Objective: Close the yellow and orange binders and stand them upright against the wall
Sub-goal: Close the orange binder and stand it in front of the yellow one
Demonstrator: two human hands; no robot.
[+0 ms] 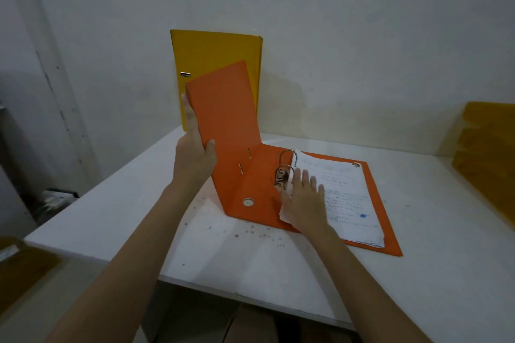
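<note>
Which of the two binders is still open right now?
The orange binder, lying open on the table with its papers showing; the yellow binder stands closed against the wall.

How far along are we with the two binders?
Done: yellow binder closed, upright against the wall. In hand: left hand lifts the orange binder cover while right hand presses the papers. Left: close it, stand it up.

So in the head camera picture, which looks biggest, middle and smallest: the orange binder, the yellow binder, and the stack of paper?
1. orange binder, open, with its lifted cover and flat back: biggest.
2. yellow binder, partly hidden and farther away, so it may really be the same size.
3. stack of paper: smallest.
</note>
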